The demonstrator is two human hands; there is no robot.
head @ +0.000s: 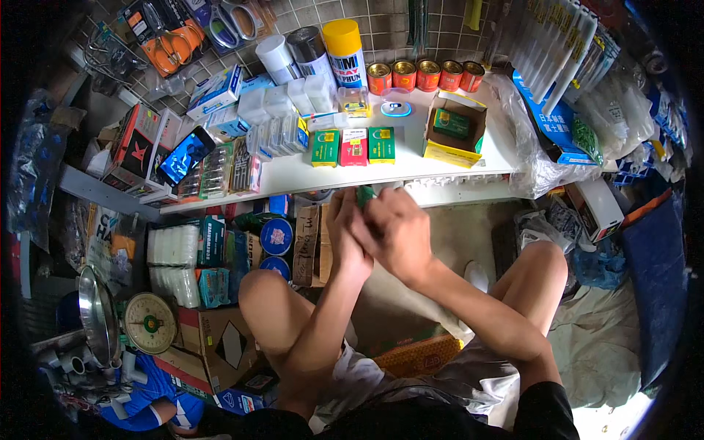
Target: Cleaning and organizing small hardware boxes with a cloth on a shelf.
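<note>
Before the front edge of the white shelf point(308, 187), my left hand point(348, 234) and my right hand point(400, 228) are close together. Between their fingers shows a small green item point(364, 194), mostly hidden, possibly a small carton; both hands grip it. On the shelf just beyond stand a green-and-yellow padlock box point(325, 148), a red padlock box point(353, 147) and a second green-and-yellow padlock box point(381, 146). To their right, an open yellow cardboard carton point(454, 158) has one green box point(451, 123) inside.
Behind stand small red cans point(428, 75) and spray cans point(345, 52). Clear plastic cases point(278, 135) and a lit smartphone point(186, 156) are on the left. Below lie a dial scale point(150, 323) and cardboard boxes point(225, 346). A blue tray point(555, 126) holds tubes at right.
</note>
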